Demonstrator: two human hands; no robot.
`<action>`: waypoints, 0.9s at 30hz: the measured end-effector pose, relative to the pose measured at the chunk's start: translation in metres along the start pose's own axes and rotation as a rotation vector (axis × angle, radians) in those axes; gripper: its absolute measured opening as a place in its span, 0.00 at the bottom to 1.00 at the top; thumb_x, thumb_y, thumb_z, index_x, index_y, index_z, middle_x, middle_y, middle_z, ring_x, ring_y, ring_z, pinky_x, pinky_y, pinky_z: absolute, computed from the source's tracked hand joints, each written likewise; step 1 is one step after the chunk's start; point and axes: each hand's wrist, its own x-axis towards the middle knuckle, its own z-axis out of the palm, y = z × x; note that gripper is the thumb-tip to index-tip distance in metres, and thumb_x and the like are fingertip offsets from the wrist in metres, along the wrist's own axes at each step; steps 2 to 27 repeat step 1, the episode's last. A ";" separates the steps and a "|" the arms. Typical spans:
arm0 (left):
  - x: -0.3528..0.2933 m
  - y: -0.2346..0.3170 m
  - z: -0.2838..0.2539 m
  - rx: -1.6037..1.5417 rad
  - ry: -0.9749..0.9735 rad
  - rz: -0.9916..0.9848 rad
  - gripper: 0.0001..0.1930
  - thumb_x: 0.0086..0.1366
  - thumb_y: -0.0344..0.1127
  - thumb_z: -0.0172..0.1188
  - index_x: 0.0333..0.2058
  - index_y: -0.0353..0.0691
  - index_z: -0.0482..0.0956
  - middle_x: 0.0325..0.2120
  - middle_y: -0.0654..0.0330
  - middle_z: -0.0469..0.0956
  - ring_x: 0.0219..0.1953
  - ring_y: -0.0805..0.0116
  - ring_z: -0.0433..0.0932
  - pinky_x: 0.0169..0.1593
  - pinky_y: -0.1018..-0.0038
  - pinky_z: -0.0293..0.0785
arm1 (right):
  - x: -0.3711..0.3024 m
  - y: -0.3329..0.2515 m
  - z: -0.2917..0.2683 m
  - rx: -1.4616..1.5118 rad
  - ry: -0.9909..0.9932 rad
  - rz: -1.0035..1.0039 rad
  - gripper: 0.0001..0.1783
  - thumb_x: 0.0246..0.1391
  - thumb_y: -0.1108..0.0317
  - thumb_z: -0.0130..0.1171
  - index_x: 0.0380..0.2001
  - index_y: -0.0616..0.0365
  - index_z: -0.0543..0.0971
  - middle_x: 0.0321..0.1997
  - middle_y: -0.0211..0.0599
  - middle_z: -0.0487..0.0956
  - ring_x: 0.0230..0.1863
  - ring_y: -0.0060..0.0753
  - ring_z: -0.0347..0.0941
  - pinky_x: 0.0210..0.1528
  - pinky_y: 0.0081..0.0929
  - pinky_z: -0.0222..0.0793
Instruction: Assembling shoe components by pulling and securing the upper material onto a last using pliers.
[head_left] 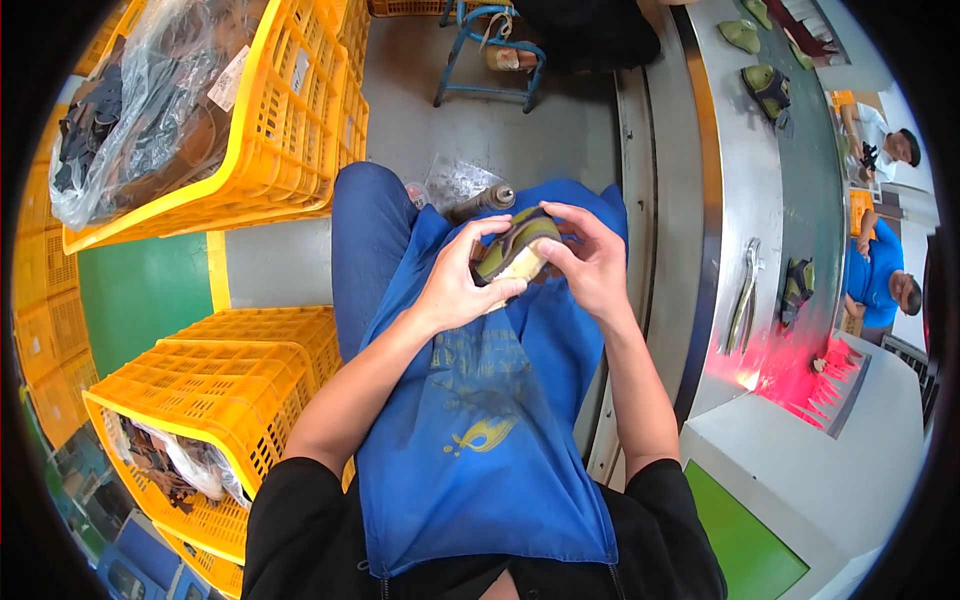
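A small shoe upper (517,240), olive green and dark with a pale cream underside, is held up over my lap between both hands. My left hand (455,285) grips its left end, with the thumb along the pale underside. My right hand (592,258) closes on the other end, its thumb pressed near the pale edge and its fingers curled over the top. Just beyond the shoe, a metal cylinder-shaped piece (483,203) sticks out by my knees. A blue apron (480,430) covers my lap.
Yellow crates (250,130) with plastic-wrapped pieces stand at left, more crates (215,400) below. On the right, pincers (745,295) lie on a metal ledge beside a conveyor (810,210) carrying shoe uppers (797,290). Red light glows near a machine (800,480). Ahead is a blue stool (490,75); co-workers (880,265) are far right.
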 end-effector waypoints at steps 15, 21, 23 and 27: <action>0.003 -0.003 0.000 0.021 0.037 -0.008 0.38 0.59 0.37 0.77 0.64 0.41 0.67 0.66 0.52 0.69 0.59 0.63 0.76 0.59 0.66 0.76 | 0.011 0.003 0.002 0.034 0.011 0.057 0.26 0.55 0.75 0.71 0.58 0.62 0.79 0.63 0.42 0.76 0.56 0.34 0.78 0.50 0.29 0.82; 0.003 -0.003 0.000 0.021 0.037 -0.008 0.38 0.59 0.37 0.77 0.64 0.41 0.67 0.66 0.52 0.69 0.59 0.63 0.76 0.59 0.66 0.76 | 0.011 0.003 0.002 0.034 0.011 0.057 0.26 0.55 0.75 0.71 0.58 0.62 0.79 0.63 0.42 0.76 0.56 0.34 0.78 0.50 0.29 0.82; 0.003 -0.003 0.000 0.021 0.037 -0.008 0.38 0.59 0.37 0.77 0.64 0.41 0.67 0.66 0.52 0.69 0.59 0.63 0.76 0.59 0.66 0.76 | 0.011 0.003 0.002 0.034 0.011 0.057 0.26 0.55 0.75 0.71 0.58 0.62 0.79 0.63 0.42 0.76 0.56 0.34 0.78 0.50 0.29 0.82; 0.003 -0.003 0.000 0.021 0.037 -0.008 0.38 0.59 0.37 0.77 0.64 0.41 0.67 0.66 0.52 0.69 0.59 0.63 0.76 0.59 0.66 0.76 | 0.011 0.003 0.002 0.034 0.011 0.057 0.26 0.55 0.75 0.71 0.58 0.62 0.79 0.63 0.42 0.76 0.56 0.34 0.78 0.50 0.29 0.82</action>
